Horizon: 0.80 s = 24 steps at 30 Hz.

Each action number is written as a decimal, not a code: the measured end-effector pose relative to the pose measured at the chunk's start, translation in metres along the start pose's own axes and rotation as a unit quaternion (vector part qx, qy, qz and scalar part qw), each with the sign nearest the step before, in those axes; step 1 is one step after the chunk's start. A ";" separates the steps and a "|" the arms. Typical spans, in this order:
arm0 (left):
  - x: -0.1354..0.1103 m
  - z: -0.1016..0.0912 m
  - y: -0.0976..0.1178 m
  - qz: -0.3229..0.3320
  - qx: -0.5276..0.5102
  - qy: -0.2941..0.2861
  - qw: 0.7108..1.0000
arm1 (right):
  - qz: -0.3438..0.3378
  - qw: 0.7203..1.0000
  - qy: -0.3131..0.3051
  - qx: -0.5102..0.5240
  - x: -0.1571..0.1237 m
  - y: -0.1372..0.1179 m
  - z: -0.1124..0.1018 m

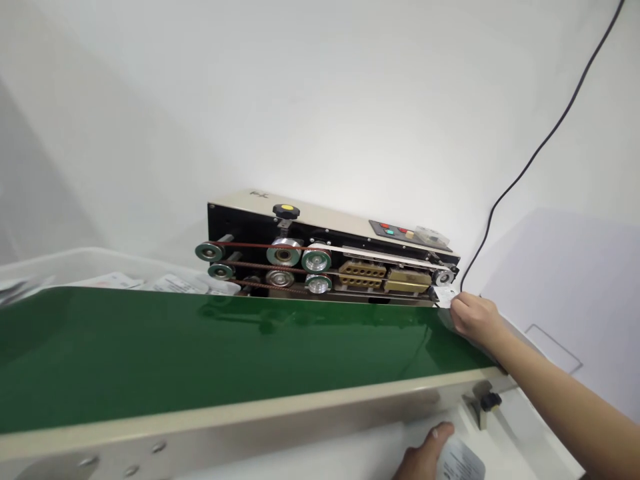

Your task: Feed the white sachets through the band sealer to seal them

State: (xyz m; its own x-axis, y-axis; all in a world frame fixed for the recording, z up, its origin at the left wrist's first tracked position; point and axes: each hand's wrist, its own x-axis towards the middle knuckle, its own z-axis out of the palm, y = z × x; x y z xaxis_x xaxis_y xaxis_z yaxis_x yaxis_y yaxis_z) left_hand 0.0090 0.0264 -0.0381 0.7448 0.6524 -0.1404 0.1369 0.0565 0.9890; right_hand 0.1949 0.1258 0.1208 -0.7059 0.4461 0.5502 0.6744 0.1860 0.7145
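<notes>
Right hand pinching white packet at sealer intake, left hand gripping labelled packet, print unreadable

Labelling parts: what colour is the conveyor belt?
The conveyor belt is dark green; head view.

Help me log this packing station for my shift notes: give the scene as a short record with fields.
machine: band sealer behind a green belt
right hand: pinches a small white packet at the sealer's right end
left hand: holds a labelled white pouch below the belt's frame
left side: clear tub with white packets in it
wall: black cable runs up to the right
</notes>
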 end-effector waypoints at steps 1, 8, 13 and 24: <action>-0.001 -0.002 -0.001 0.014 -0.008 -0.010 1.000 | 0.002 1.000 -0.004 0.009 0.001 -0.001 -0.001; -0.005 -0.002 -0.003 0.058 -0.031 -0.020 0.998 | 0.015 0.998 -0.029 0.057 0.005 -0.007 -0.008; -0.003 -0.001 -0.004 0.054 -0.039 -0.017 0.998 | 0.015 0.995 -0.036 0.087 0.005 -0.010 -0.013; -0.020 0.004 0.021 -0.028 -0.080 0.002 0.996 | 0.268 0.938 0.056 0.214 -0.054 -0.083 -0.126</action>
State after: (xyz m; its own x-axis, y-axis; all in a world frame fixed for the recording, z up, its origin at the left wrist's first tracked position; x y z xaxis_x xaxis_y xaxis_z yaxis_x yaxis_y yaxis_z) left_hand -0.0001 0.0111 -0.0146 0.7367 0.6475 -0.1948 0.0709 0.2125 0.9746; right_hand 0.1495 -0.0241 0.0862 -0.2434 0.4859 0.8394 0.9470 0.3061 0.0974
